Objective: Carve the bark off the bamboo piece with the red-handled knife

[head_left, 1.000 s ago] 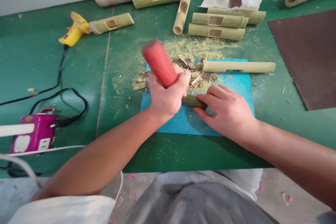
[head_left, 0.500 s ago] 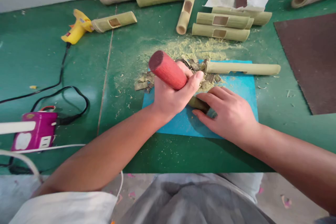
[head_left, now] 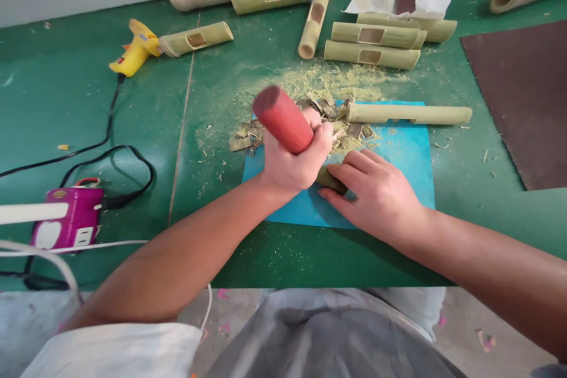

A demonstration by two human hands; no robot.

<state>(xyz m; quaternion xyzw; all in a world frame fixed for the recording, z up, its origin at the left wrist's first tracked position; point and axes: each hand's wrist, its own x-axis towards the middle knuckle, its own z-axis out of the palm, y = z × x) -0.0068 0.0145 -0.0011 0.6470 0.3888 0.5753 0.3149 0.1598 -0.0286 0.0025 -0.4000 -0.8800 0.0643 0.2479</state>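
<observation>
My left hand grips the red round handle of a tool, its end tilted up and to the left; the tool's working end is hidden behind the hand. My right hand presses down on a short green bamboo piece lying on a blue mat. The two hands touch over the piece. Just beyond them lies a heap of bamboo chips. A long bamboo tube rests along the mat's far edge.
Several bamboo tubes with square cut-outs lie at the back of the green table. A yellow glue gun and a purple power strip with cables sit at left. A brown sheet lies at right. Sawdust covers the middle.
The red handle has rocked down and back up slightly in my left hand. My right hand has stayed pressed on the bamboo piece.
</observation>
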